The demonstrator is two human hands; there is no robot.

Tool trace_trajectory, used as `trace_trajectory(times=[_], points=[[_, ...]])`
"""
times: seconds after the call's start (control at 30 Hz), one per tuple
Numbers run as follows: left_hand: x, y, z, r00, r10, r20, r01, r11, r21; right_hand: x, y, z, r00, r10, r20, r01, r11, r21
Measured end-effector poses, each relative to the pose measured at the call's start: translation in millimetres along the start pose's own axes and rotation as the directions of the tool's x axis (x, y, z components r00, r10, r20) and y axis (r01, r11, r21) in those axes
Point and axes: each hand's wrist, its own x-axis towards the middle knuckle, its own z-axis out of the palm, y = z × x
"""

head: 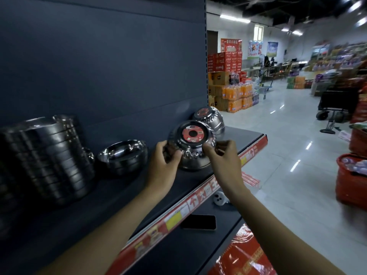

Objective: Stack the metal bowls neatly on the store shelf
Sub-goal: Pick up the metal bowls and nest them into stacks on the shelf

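Hands first: your left hand point(165, 155) and right hand point(223, 153) are both closed around an upturned metal bowl point(191, 140), its red-labelled base tilted toward you, held just above the dark shelf point(234, 139). Behind it sits a second inverted bowl point(210, 119). To your left stands an upright bowl point(123, 154), and beyond that a tall leaning stack of bowls point(53, 155).

1. Silver steel bowl point(191, 147) held near centre, scalloped band around the wall, red and black round label on the base.
2. Dark grey shelf point(198, 181), red, white and yellow price strip point(198, 201) along the edge.
3. Red baskets point(350, 181) far right.
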Motion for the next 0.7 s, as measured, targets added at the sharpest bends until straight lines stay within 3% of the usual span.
trace_trajectory(times=[0.13,0.27,0.47,0.7], points=[[-20,-11,-40,0.991,0.126,-0.051,-0.118,0.983,0.144,-27,0,17,0.995,-0.016,0.094,0.006,0.994,0.105],[-31,-23,-66,0.978,0.180,-0.101,-0.160,0.970,0.180,-39,0,31,0.983,-0.061,0.175,0.025,0.979,0.200],[-41,-36,-78,0.971,0.127,-0.202,-0.127,0.992,0.013,-44,5,43,0.944,-0.186,0.273,0.125,0.966,0.227],[-42,-44,-80,0.980,0.173,-0.099,-0.179,0.983,-0.049,-43,27,41,0.921,-0.235,0.310,0.181,0.965,0.192]])
